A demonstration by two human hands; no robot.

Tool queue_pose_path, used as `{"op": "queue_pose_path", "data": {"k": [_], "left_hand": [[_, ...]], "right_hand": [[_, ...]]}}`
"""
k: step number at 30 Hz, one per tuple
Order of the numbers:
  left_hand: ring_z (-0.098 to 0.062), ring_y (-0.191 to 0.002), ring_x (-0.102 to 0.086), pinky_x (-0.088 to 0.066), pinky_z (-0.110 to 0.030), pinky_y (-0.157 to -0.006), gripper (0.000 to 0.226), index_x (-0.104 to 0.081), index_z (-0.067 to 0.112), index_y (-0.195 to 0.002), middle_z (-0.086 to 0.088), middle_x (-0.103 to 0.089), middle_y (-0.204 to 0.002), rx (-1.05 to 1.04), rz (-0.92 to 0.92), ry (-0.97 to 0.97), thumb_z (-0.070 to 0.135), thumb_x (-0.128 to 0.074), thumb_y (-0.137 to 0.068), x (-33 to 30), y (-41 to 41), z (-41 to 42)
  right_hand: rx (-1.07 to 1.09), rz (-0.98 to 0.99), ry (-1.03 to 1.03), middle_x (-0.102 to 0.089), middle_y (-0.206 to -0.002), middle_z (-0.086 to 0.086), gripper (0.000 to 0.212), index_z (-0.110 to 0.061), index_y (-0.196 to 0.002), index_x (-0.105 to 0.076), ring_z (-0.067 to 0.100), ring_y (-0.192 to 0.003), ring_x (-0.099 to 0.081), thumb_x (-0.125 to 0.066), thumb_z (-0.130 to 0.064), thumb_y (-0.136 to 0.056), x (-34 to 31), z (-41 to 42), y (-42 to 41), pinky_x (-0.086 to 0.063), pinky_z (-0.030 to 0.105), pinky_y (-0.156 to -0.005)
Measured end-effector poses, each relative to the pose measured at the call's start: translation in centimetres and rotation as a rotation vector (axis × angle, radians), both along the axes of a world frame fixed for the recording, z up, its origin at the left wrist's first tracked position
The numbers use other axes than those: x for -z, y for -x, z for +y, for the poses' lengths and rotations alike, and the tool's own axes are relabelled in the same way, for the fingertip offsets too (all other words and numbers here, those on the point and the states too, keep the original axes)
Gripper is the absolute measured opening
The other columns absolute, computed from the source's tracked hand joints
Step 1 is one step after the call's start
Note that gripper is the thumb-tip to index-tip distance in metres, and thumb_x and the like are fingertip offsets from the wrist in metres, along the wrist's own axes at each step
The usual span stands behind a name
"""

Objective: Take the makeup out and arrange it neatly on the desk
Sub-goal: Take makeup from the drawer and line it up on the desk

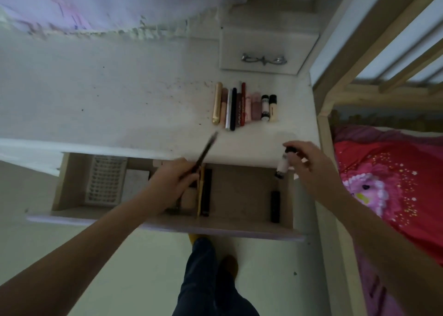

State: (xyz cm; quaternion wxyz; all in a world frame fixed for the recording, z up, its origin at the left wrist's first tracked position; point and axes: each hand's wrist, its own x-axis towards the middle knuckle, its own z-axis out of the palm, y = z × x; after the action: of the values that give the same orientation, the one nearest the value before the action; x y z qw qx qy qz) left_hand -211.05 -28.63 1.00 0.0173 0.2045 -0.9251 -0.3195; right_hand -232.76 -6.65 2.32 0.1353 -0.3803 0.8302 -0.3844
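Several makeup tubes and pencils lie side by side in a row (pixel 244 106) on the white desk (pixel 119 105), near its right end. My left hand (pixel 172 181) grips a thin dark makeup pencil (pixel 206 151) that slants up over the desk's front edge. My right hand (pixel 309 164) pinches a small pale bottle with a black cap (pixel 282 164) above the open drawer's right end. In the open drawer (pixel 239 196) lie a yellow pencil and a black tube (pixel 205 193) in the middle, and another black tube (pixel 275 206) at the right.
A white slotted basket (pixel 104 182) sits in the drawer's left part. A small drawer unit with a metal handle (pixel 263 59) stands behind the row. A wooden bed frame (pixel 335 100) with red bedding (pixel 395 176) borders the desk's right. My legs (pixel 211 279) stand below the drawer.
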Motion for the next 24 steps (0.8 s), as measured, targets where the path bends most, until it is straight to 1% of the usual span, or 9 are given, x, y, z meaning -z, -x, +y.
{"op": "queue_pose_path", "data": {"k": [2,6,9,12,14,16,18,21,24], "left_hand": [[-0.016,-0.08,-0.055,-0.039,-0.022,-0.073,0.027,-0.062,0.008,-0.118,-0.005,-0.06,-0.091,-0.193,0.101,-0.013,0.015,-0.056,-0.093,-1.8,2.1,-1.8],[-0.011,-0.078,-0.05,-0.043,-0.025,-0.077,0.032,-0.054,0.012,-0.127,0.001,-0.056,-0.086,-0.33,0.016,-0.072,0.019,-0.05,-0.096,-2.1,8.6,-4.9],[-0.012,-0.079,-0.049,-0.038,-0.016,-0.066,0.016,-0.062,0.01,-0.097,0.003,-0.053,-0.081,-0.34,-0.068,-0.135,0.016,-0.047,-0.096,-0.4,12.5,-5.7],[-0.012,-0.068,-0.048,-0.033,-0.011,-0.053,0.031,-0.046,0.016,-0.065,0.005,-0.045,-0.067,-0.303,-0.118,-0.094,0.014,-0.044,-0.096,0.5,14.4,-5.6],[-0.016,-0.069,-0.048,-0.038,-0.018,-0.06,0.03,-0.049,0.011,-0.069,0.001,-0.045,-0.072,-0.272,-0.146,-0.036,0.013,-0.04,-0.097,0.7,14.7,-5.7],[-0.027,-0.083,-0.053,-0.043,-0.027,-0.074,0.026,-0.059,0.002,-0.092,-0.011,-0.054,-0.088,-0.266,-0.17,-0.001,0.013,-0.037,-0.098,0.8,14.5,-5.9],[-0.028,-0.092,-0.054,-0.042,-0.025,-0.083,0.03,-0.058,0.001,-0.114,-0.014,-0.055,-0.102,-0.283,-0.143,-0.016,0.013,-0.036,-0.099,0.3,13.4,-5.6],[-0.015,-0.079,-0.055,-0.04,-0.018,-0.069,0.021,-0.056,0.011,-0.112,-0.001,-0.057,-0.091,-0.324,0.037,-0.041,0.015,-0.04,-0.098,-0.5,9.3,-3.5],[0.0,-0.063,-0.047,-0.038,-0.017,-0.059,0.011,-0.055,0.018,-0.099,0.01,-0.052,-0.076,-0.144,-0.005,-0.122,0.015,-0.045,-0.096,0.8,3.7,0.3]], "right_hand": [[0.072,0.001,-0.04,-0.059,-0.101,0.001,0.026,-0.009,-0.117,-0.06,0.014,-0.087,-0.054,-0.049,-0.017,-0.095,-0.6,-2.1,3.2,-0.047,0.022,-0.074],[0.204,-0.043,-0.159,-0.061,-0.107,0.011,0.026,-0.006,-0.118,-0.058,0.026,-0.097,-0.059,-0.045,-0.016,-0.098,0.5,-6.6,8.4,-0.048,0.04,-0.088],[0.237,-0.001,-0.283,-0.061,-0.115,0.013,0.026,-0.006,-0.116,-0.058,0.029,-0.105,-0.057,-0.043,-0.018,-0.098,1.7,-9.2,10.6,-0.04,0.03,-0.088],[0.263,0.002,-0.314,-0.061,-0.117,0.013,0.026,-0.007,-0.117,-0.058,0.026,-0.106,-0.056,-0.043,-0.017,-0.098,2.3,-10.7,11.4,-0.033,0.02,-0.077],[0.258,0.009,-0.328,-0.06,-0.119,0.014,0.028,-0.008,-0.119,-0.058,0.024,-0.106,-0.056,-0.043,-0.016,-0.098,2.3,-11.2,11.6,-0.032,0.017,-0.073],[0.272,-0.021,-0.331,-0.058,-0.12,0.014,0.029,-0.008,-0.123,-0.056,0.022,-0.103,-0.055,-0.043,-0.018,-0.098,2.4,-11.2,11.6,-0.035,0.02,-0.076],[0.28,0.015,-0.313,-0.058,-0.116,0.015,0.03,-0.009,-0.124,-0.054,0.022,-0.099,-0.057,-0.044,-0.021,-0.098,2.3,-10.5,11.0,-0.038,0.024,-0.077],[0.208,0.202,-0.146,-0.06,-0.101,0.01,0.021,-0.01,-0.112,-0.059,0.017,-0.081,-0.058,-0.045,-0.016,-0.098,1.2,-7.6,8.0,-0.041,0.019,-0.073],[-0.05,0.105,-0.11,-0.058,-0.084,-0.008,0.018,-0.011,-0.102,-0.062,0.003,-0.063,-0.048,-0.045,-0.014,-0.095,1.0,-3.2,0.7,-0.039,0.003,-0.067]]}}
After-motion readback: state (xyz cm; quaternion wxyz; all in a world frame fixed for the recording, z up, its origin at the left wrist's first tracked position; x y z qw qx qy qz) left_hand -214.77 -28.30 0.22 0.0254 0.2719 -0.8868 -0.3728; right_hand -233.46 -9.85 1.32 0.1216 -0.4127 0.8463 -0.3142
